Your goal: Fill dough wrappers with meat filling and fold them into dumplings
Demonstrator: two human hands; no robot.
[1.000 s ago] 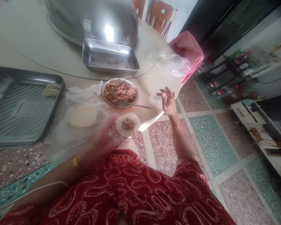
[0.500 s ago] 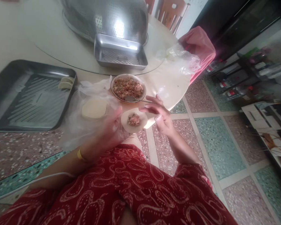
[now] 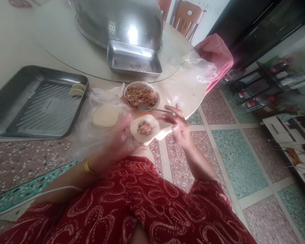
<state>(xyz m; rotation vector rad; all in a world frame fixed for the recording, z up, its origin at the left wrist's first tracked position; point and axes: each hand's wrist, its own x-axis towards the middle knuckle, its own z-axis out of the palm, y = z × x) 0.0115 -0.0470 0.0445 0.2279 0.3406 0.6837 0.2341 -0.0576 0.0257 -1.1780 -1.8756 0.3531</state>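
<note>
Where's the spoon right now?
In the head view the spoon lies at centre, its scoop resting in the near edge of the bowl of meat filling, its handle pointing right toward the right hand.

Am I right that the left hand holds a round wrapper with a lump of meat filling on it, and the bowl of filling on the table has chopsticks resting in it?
Not quite. The head view shows a metal spoon, not chopsticks, resting in the bowl of filling. The rest stands: the left hand holds the round wrapper with a lump of meat filling on it.
</note>
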